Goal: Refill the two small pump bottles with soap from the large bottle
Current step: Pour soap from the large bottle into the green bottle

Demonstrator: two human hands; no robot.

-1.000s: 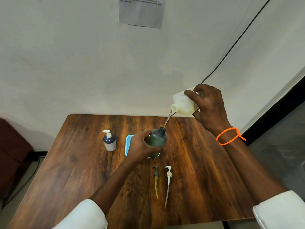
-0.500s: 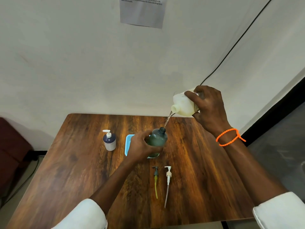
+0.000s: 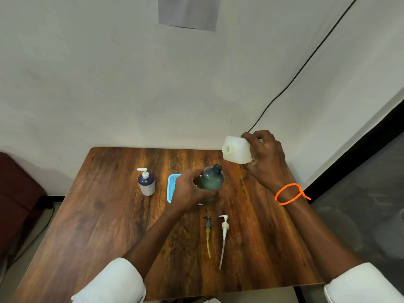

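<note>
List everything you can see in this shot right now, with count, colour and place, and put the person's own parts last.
large bottle: 1, cream-white, uncapped, held tilted in the air above the table's far right part
green bottle: 1, dark green, open neck, standing partly over the tray
pump bottle: 1, dark top, pale base, white pump on, far left of centre
tray: 1, light blue, behind the left hand
grey pump: 1, yellowish tube, lying near centre
white pump: 1, clear tube, lying right of the grey one
table: 1, brown wood
paper: 1, grey, on the wall
cable: 1, black, along the wall
left hand: grips the green bottle
right hand: grips the large bottle, orange band on the wrist
</note>
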